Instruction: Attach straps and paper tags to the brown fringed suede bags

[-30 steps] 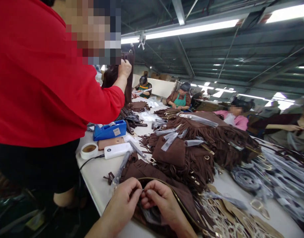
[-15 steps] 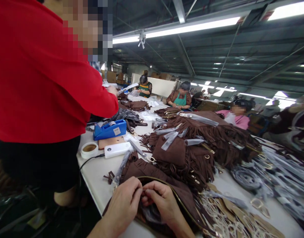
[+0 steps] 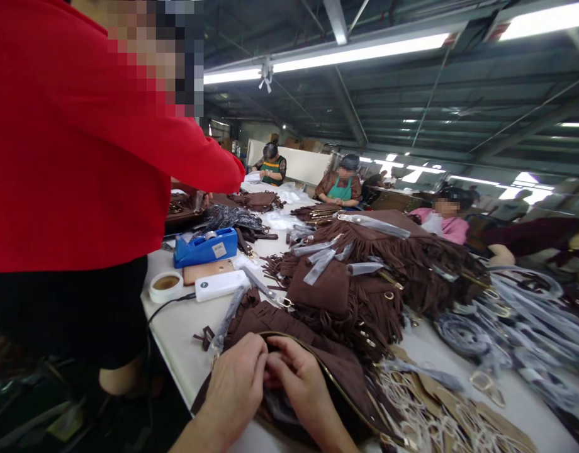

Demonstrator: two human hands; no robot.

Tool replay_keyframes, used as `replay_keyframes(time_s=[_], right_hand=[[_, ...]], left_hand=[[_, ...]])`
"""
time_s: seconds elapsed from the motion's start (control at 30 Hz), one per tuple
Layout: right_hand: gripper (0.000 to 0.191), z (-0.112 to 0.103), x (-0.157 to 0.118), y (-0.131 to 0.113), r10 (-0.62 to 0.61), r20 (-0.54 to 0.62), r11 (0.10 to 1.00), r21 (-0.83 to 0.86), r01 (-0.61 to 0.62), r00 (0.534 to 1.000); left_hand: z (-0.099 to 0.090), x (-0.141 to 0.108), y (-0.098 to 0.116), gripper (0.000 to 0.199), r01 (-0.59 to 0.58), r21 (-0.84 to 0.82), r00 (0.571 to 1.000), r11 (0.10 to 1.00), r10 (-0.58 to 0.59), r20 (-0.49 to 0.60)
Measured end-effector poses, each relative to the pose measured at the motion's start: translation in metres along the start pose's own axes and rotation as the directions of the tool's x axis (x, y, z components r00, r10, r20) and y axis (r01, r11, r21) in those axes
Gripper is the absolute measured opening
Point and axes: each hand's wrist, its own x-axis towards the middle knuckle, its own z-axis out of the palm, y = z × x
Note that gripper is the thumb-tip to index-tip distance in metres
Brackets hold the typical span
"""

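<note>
In front of me on the table lies a brown suede-like bag [image 3: 313, 340], its gold-zippered mouth gaping open. My left hand [image 3: 238, 376] is closed at the left part of that mouth, fingers curled and pressed together. Beside it, nearly touching, my right hand [image 3: 296, 375] reaches over the opening with thumb and fingers pinched. Whatever the fingertips hold is hidden behind the hands. Dark lining and some clear plastic show inside the bag below them. A plastic-wrapped strap [image 3: 229, 318] lies along the bag's left end.
Fringed brown bags [image 3: 365, 251] are piled beyond mine. Tan tags with white strings [image 3: 440, 402] and wrapped straps [image 3: 464, 336] lie right. Left stand a blue tape dispenser [image 3: 205, 247], tape roll [image 3: 165, 286] and white power bank [image 3: 221, 285]. A person in red [image 3: 77, 145] stands close left.
The person in red has swung an arm forward and right across the table. My hands stay at the bag's mouth, with the right fingers slightly shifted. The view has turned a little.
</note>
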Motion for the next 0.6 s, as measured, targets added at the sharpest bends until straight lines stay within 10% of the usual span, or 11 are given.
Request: replay_keyframes(time_s=[0.23,0.6], right_hand=[[0.053,-0.003,0.002,-0.001,0.112,-0.029,0.985,0.137,-0.107,0.993],[0.028,-0.003,0.001,0.009,-0.103,-0.006,0.991,-0.086,0.102,0.995]], left_hand=[[-0.003,0.002,-0.002,0.024,0.006,-0.026,1.000,1.000,-0.006,0.014],[0.005,-0.002,-0.005,0.024,-0.028,-0.084,0.998,0.996,0.022,-0.065]])
